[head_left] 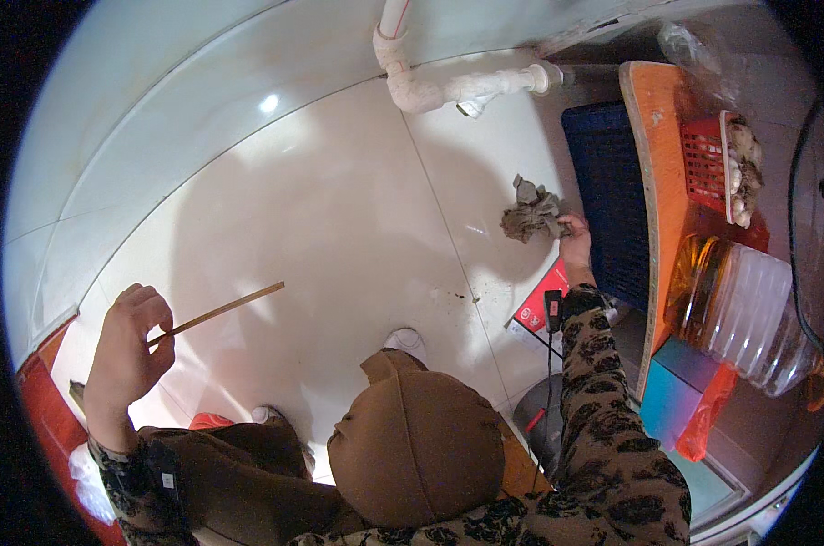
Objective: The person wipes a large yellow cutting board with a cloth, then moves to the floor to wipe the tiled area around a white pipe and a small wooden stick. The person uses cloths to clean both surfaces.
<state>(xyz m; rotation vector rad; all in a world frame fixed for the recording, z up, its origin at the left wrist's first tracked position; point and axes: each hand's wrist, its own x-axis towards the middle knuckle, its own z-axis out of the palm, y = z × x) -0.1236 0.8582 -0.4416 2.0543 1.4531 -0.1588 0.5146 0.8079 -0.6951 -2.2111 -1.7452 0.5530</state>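
Observation:
Pinched between the thumb and fingers of my left hand [128, 345] is a thin wooden stick [227, 309], which points out over the floor to the right. My right hand [575, 242] reaches down at the right, its fingertips on the edge of a crumpled grey-brown rag [533, 211]. The rag lies bunched on the pale tiled floor [337, 225], beside a dark blue plastic basket [606, 198]. Some dark crumbs of dirt [459, 295] are scattered on the tiles nearer to me.
White drain pipes [418, 92] bend along the wall. An orange board [664, 177] at right bears a red basket of garlic [708, 164], a large plastic oil bottle [739, 307] and a blue-purple box [678, 392]. A red printed sheet [541, 300] lies near my right forearm.

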